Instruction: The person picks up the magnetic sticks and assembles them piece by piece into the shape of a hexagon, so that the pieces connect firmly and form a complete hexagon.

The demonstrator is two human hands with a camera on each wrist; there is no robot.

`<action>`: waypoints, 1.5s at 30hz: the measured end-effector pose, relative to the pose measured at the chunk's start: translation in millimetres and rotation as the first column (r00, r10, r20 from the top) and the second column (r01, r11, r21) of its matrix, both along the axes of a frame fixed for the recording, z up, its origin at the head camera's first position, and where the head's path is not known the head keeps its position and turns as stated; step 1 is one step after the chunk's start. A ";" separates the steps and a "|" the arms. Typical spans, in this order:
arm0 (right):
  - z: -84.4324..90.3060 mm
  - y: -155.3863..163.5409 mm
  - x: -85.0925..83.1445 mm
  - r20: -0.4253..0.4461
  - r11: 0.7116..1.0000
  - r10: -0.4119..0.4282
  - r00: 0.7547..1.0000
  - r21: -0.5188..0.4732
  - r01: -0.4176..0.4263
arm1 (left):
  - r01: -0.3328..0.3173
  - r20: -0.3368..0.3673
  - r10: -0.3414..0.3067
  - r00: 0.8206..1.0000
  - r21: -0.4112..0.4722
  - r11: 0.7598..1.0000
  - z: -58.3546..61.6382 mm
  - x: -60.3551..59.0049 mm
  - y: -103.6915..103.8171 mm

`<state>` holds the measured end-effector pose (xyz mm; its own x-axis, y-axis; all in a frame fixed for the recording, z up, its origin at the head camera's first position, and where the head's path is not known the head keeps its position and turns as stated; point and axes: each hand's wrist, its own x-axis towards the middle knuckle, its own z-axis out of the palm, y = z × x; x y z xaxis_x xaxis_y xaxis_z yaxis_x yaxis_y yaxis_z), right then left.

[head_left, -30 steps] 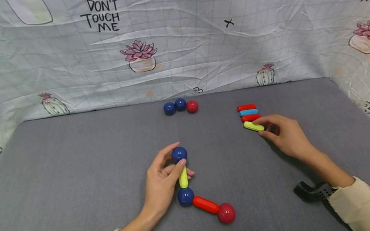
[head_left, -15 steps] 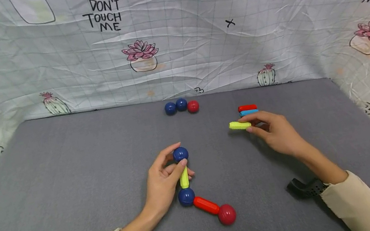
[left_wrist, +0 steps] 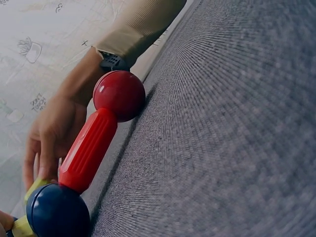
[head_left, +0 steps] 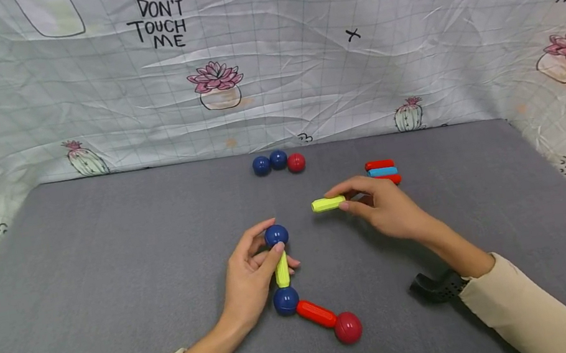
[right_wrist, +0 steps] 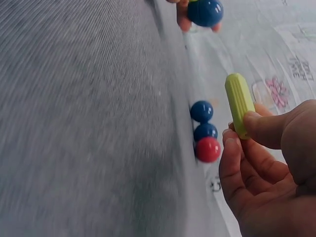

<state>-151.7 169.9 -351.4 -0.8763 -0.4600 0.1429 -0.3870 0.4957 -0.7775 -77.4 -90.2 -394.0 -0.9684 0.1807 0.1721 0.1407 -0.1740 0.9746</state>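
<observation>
My left hand [head_left: 248, 277] holds the upper blue ball [head_left: 276, 235] of a joined chain, thumb near where the ball meets a yellow rod [head_left: 281, 271]. Below that rod comes a second blue ball [head_left: 285, 301], then a red rod [head_left: 316, 314] slanting down to a red ball [head_left: 347, 327]. In the left wrist view the red rod [left_wrist: 89, 150] links the red ball and the lower blue ball. My right hand [head_left: 383, 204] pinches one end of a loose yellow rod [head_left: 328, 203] between thumb and fingers; its other end points left toward the chain's upper ball.
Two blue balls [head_left: 261, 166] and a red ball [head_left: 296, 163] sit together at the back of the grey table [head_left: 105, 264]. At the back right, red rods [head_left: 380, 164] and a light blue rod [head_left: 383, 172] lie in a stack, partly behind my right hand. A patterned cloth [head_left: 299, 72] rises behind.
My right hand has picked up the yellow rod from beside the stacked rods and carried it left, closer to the chain. My left hand and the chain have stayed in place.
</observation>
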 end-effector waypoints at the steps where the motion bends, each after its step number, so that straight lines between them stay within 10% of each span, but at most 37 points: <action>1: 0.3 -2.8 -0.1 -0.004 1.000 0.008 1.000 0.002 -0.008 | 0.001 0.000 -0.001 1.000 -0.001 1.000 0.2 0.0 0.1; 25: 2.1 -36.4 -4.6 -0.009 0.986 0.166 0.986 0.030 -0.166 | 0.012 0.006 -0.012 1.000 0.007 1.000 -1.0 -0.2 0.6; 45: 2.1 -50.8 -7.4 0.036 0.992 0.128 0.991 -0.001 -0.128 | -0.010 0.026 0.010 1.000 0.003 1.000 -0.8 -0.7 -0.9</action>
